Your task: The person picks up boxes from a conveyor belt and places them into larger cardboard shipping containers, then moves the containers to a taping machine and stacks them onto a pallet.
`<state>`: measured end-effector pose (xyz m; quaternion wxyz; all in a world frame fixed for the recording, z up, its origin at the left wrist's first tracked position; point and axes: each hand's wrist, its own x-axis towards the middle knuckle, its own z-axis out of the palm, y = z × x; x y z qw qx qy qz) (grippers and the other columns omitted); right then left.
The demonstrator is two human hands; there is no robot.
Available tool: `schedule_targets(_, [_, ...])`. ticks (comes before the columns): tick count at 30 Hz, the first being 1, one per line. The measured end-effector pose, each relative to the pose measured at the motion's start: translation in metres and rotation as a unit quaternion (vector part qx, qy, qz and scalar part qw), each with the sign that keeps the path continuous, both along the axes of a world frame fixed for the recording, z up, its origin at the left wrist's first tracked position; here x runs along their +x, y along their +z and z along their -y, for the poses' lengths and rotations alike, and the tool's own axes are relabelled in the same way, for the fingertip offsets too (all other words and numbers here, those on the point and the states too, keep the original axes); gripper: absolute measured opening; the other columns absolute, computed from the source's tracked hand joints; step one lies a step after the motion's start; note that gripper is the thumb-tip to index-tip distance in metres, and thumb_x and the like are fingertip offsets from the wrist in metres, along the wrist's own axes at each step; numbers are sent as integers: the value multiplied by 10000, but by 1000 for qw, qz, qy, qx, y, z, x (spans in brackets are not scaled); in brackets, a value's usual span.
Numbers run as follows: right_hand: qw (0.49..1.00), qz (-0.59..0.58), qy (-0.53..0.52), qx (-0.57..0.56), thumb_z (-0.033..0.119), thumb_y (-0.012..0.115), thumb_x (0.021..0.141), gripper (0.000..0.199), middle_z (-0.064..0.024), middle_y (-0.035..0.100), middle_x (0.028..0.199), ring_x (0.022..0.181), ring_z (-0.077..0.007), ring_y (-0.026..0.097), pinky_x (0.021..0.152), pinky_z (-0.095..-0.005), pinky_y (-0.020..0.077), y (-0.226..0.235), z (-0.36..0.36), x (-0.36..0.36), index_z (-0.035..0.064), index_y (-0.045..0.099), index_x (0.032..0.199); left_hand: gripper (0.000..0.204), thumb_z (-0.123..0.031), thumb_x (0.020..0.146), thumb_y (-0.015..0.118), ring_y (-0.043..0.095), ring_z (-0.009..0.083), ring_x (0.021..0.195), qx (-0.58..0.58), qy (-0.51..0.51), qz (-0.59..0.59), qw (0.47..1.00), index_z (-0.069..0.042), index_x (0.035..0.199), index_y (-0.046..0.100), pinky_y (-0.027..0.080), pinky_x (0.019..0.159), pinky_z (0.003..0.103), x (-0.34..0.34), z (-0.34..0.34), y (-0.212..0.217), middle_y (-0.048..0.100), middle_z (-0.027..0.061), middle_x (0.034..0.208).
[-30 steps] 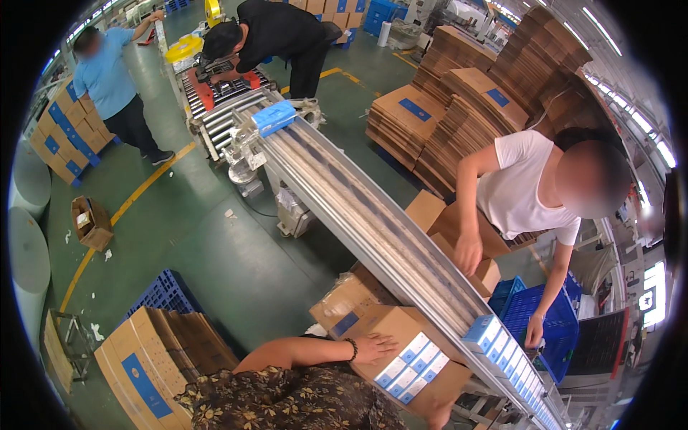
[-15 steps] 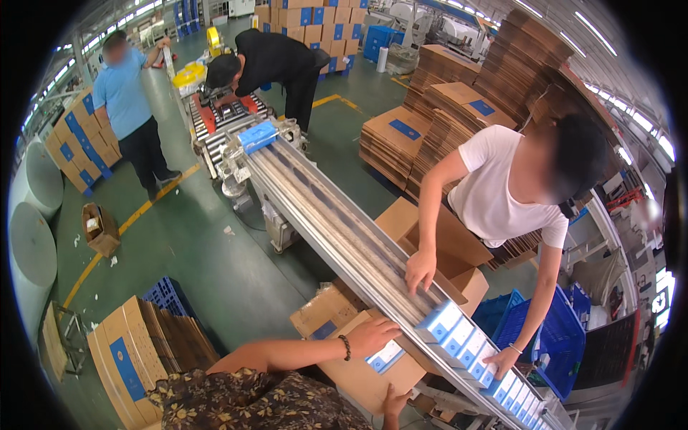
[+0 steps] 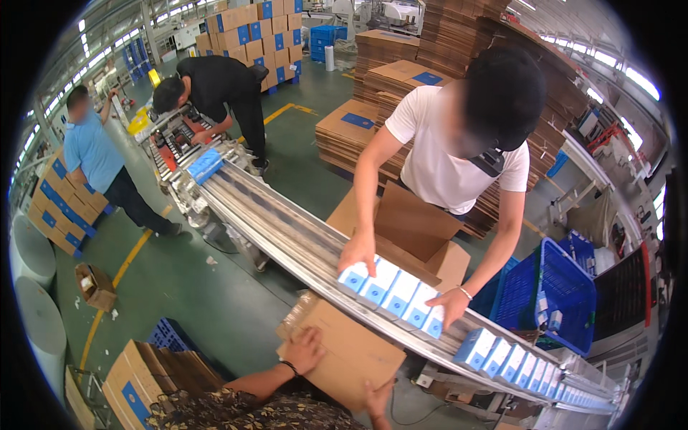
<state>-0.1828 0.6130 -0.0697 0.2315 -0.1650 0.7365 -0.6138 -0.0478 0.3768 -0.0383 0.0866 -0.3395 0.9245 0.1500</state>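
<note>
A brown cardboard box (image 3: 351, 344) lies before me at the near side of the conveyor, its top flaps down and no packs showing. My left hand (image 3: 304, 351), a dark bracelet at its wrist, rests with fingers spread on the box's left part. At the near right corner, my right hand (image 3: 378, 401) grips the box's edge, its fingers partly hidden. Across the conveyor (image 3: 279, 229), a person in a white shirt presses a row of blue-and-white packs (image 3: 393, 295) together between both hands.
More packs (image 3: 516, 367) line the conveyor at lower right. Beyond it stand an open carton (image 3: 416, 222) and a blue crate (image 3: 566, 287). Flattened cartons (image 3: 136, 380) stack at lower left. Two people stand near the roller table (image 3: 172, 147) at the far end.
My left hand has moved from the conveyor edge onto the box, whose packs are now covered. The co-worker's hands have closed around a row of packs and shifted it along the conveyor.
</note>
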Motion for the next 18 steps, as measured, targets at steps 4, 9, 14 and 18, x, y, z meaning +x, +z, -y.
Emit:
schedule_targets(4, [978,-173,30,113,308,591,891,724,-283,321,1432,1284,-410,396,1133,-482,214,-1,15,18,-62,280,1430,771,-591,952,322,176,262,1466,46,206,-67,975,-100,1530,185,144,1130,622,-3,52,-41,201,81,1590])
schedule_targets(9, [972,-99,-17,214,389,448,983,596,-214,454,1401,1267,-372,448,1137,-463,228,-83,20,-8,-19,379,1413,831,-670,923,297,192,280,1457,171,345,-10,923,-128,1539,170,160,1132,593,-5,107,-45,202,91,1590])
schedule_targets(14, [898,404,-149,-89,555,321,999,641,-77,461,1450,1310,-296,447,1113,-409,334,-177,17,-14,105,395,1450,851,-710,882,345,289,295,1410,221,348,-24,911,-144,1513,260,207,1129,553,12,137,-34,311,123,1537])
schedule_targets(18, [917,347,-196,-30,575,307,997,686,-106,504,1406,1247,-268,512,1059,-385,400,-125,70,11,53,423,1428,878,-738,825,435,382,309,1360,307,373,-56,874,-122,1448,377,273,1101,540,50,167,-50,421,142,1463])
